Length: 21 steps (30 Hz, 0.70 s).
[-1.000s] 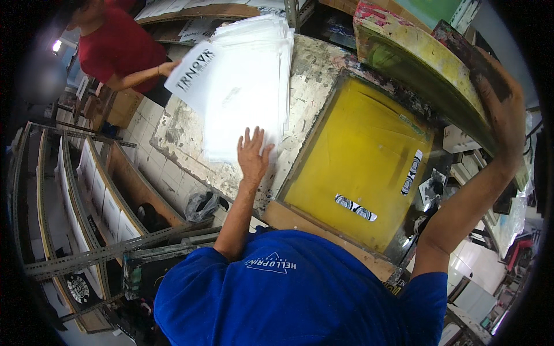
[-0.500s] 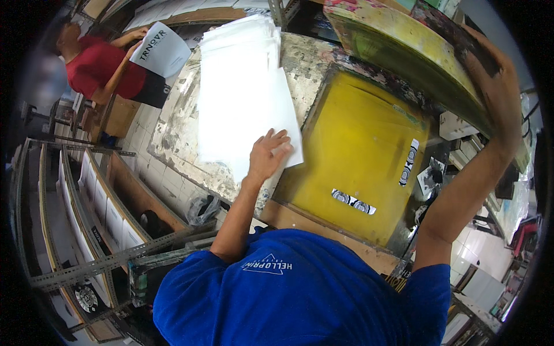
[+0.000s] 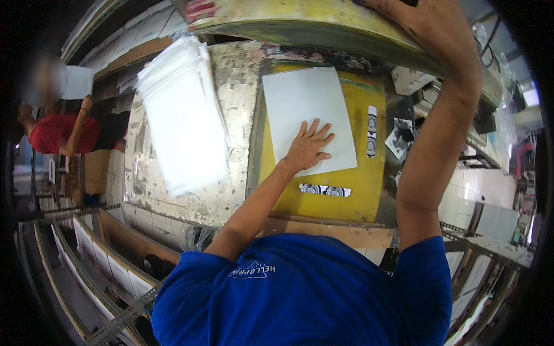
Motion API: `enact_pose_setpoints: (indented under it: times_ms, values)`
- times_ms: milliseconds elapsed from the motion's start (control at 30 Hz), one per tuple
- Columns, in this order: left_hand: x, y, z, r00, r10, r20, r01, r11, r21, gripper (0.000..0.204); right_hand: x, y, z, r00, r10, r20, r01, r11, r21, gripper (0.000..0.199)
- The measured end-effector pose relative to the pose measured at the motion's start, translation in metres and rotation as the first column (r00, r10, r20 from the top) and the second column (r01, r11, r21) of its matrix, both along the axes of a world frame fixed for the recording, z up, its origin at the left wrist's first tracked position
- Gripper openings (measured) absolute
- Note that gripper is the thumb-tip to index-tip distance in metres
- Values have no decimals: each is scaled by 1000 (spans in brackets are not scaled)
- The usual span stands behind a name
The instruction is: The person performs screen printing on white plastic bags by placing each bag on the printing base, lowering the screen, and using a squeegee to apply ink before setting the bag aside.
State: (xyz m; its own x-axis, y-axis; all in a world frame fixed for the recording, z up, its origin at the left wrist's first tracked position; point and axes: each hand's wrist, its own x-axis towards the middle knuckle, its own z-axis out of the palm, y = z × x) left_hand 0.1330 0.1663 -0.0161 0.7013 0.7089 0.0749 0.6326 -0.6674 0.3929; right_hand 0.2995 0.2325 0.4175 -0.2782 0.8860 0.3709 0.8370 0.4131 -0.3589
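Observation:
My left hand [image 3: 310,147] lies flat with fingers spread on a white sheet of paper [image 3: 306,98]. Beneath that sheet is a yellow printing bed [image 3: 358,202]. Two short strips with black-and-white patterns are stuck to the bed, one upright strip [image 3: 371,131] right of the sheet and one lying strip [image 3: 325,190] in front of it. Up at the far right, my right hand [image 3: 441,34] is closed over the edge of a raised, yellow-stained screen printing frame [image 3: 300,26]. Its fingertips and a dark piece by them are partly cut off by the picture's edge.
Left of the bed, a stack of white paper [image 3: 187,127] lies on a paint-worn table [image 3: 234,75]. Shelving [image 3: 109,259] stands at the lower left. A co-worker in a red shirt [image 3: 63,132] is at the far left. Black-smeared paper [image 3: 399,140] lies right of the bed.
My left hand has brought a white sheet from the stack rightward onto the yellow bed. My right hand stays at the raised frame. The view has turned, and the co-worker shows farther left.

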Motion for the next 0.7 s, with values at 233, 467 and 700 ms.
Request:
enact_pose_setpoints:
  times_ms: [233, 467, 700]
  values:
    - [35, -6, 8, 977, -212, -37, 208, 974, -85, 72, 6, -6, -16, 999, 51, 3, -51, 968, 245, 34]
    - [29, -20, 9, 969, -248, -6, 247, 967, -67, 73, 9, -6, -9, 988, 127, -91, -117, 988, 105, 34]
    - [28, -30, 12, 966, -260, -3, 259, 964, -61, 71, 1, -17, -22, 993, 117, 14, -116, 952, 284, 35]
